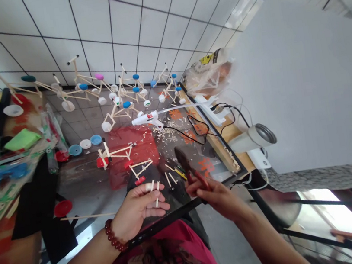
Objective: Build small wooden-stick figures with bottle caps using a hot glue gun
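Observation:
My left hand (134,211), palm up with a beaded bracelet at the wrist, has two short pale wooden sticks (157,194) lying across its fingers, the thumb pressing near them. My right hand (220,198) grips red-handled pliers (198,177), whose dark jaws point away from me. Just beyond my left hand stands a small model tricycle (142,168) built of pale sticks, with red caps as wheels. Between the hands and slightly farther off lie more short sticks (170,179) and a yellow pen-like piece (180,174).
A white glue gun (148,118) rests mid-table amid wood chips, its cord running right to a power strip (210,109). Several finished stick models (124,91) line the back wall. Loose bottle caps (85,144) and a green packet (22,139) sit left. A whitish cylinder (252,138) lies right.

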`<action>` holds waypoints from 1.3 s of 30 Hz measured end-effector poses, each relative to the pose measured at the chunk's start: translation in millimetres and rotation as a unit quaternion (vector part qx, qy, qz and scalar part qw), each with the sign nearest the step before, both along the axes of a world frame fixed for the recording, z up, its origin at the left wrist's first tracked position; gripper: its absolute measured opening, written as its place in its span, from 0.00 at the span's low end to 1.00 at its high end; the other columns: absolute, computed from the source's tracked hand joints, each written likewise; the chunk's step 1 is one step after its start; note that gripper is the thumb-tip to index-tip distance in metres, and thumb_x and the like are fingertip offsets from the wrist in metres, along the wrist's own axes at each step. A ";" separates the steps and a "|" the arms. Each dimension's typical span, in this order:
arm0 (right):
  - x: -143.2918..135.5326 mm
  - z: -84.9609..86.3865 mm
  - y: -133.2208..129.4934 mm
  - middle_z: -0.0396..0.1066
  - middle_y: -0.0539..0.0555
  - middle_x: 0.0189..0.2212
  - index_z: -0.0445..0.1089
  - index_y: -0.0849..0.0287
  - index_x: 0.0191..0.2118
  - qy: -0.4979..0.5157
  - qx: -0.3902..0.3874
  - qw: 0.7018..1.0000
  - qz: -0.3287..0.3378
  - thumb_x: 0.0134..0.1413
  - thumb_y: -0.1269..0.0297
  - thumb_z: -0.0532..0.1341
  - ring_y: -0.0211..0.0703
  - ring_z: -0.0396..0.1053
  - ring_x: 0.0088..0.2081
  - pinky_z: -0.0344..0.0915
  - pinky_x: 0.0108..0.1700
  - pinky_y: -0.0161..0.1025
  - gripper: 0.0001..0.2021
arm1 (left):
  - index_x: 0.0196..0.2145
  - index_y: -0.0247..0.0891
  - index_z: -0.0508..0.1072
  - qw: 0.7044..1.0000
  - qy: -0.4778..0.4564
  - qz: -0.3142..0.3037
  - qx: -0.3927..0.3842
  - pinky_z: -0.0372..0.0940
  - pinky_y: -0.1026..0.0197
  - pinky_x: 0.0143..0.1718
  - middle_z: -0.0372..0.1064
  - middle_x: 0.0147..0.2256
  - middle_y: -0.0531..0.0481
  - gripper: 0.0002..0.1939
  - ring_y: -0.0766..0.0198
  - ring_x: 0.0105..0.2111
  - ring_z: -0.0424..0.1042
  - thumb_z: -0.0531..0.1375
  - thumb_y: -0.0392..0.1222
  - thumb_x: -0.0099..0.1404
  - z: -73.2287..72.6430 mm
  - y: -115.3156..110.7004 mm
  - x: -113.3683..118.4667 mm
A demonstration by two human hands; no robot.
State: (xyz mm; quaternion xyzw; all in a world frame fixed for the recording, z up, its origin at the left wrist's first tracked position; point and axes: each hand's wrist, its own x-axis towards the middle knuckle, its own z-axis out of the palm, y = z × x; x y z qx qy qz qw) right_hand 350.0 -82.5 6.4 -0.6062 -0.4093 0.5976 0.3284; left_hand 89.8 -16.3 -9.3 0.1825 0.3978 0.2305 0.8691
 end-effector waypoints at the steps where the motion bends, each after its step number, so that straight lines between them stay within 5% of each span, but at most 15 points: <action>1: -7.2 2.9 -5.8 0.75 0.55 0.47 0.79 0.57 0.41 0.039 -0.022 0.999 0.007 0.47 0.54 0.71 0.46 0.69 0.48 0.63 0.49 0.39 0.17 | 0.39 0.32 0.79 1.000 0.000 -0.002 0.004 0.73 0.65 0.26 0.76 0.27 0.48 0.21 0.60 0.27 0.79 0.75 0.44 0.49 0.1 0.0 0.0; 5: -29.7 4.7 -21.5 0.74 0.53 0.52 0.78 0.53 0.48 0.161 -0.136 0.977 0.018 0.38 0.70 0.71 0.45 0.69 0.52 0.61 0.57 0.42 0.24 | 0.39 0.32 0.78 1.000 0.002 -0.015 0.025 0.72 0.66 0.24 0.75 0.26 0.49 0.22 0.62 0.24 0.78 0.74 0.46 0.49 0.0 -1.8 0.2; 10: -36.5 -3.5 -27.5 0.76 0.52 0.49 0.78 0.55 0.47 0.252 -0.161 0.954 -0.010 0.30 0.81 0.62 0.43 0.69 0.55 0.56 0.62 0.40 0.31 | 0.37 0.30 0.77 0.998 0.011 -0.031 0.048 0.67 0.68 0.18 0.73 0.23 0.50 0.23 0.65 0.19 0.74 0.73 0.50 0.49 0.7 -2.9 0.6; 21: -31.9 6.0 -25.4 0.69 0.50 0.59 0.79 0.54 0.45 0.188 -0.147 0.970 0.042 0.28 0.78 0.58 0.53 0.61 0.62 0.55 0.63 0.44 0.32 | 0.31 0.31 0.75 0.993 0.063 -0.052 0.083 0.55 0.71 0.11 0.69 0.18 0.53 0.18 0.68 0.13 0.68 0.69 0.50 0.50 1.9 -1.9 1.7; 29: -31.0 6.9 -27.7 0.70 0.50 0.57 0.78 0.53 0.47 0.165 -0.149 0.973 0.061 0.30 0.78 0.57 0.47 0.68 0.53 0.62 0.52 0.37 0.32 | 0.30 0.32 0.75 0.987 0.086 -0.060 0.119 0.48 0.72 0.11 0.66 0.15 0.55 0.15 0.72 0.10 0.62 0.66 0.49 0.54 -1.3 -2.8 0.8; 39: -30.8 3.6 -31.7 0.73 0.50 0.53 0.72 0.52 0.55 0.182 -0.159 0.969 0.049 0.29 0.79 0.57 0.46 0.68 0.52 0.62 0.50 0.37 0.39 | 0.33 0.30 0.78 0.997 0.022 -0.064 0.034 0.40 0.70 0.11 0.59 0.12 0.58 0.16 0.76 0.08 0.50 0.67 0.48 0.54 -0.4 -0.9 0.8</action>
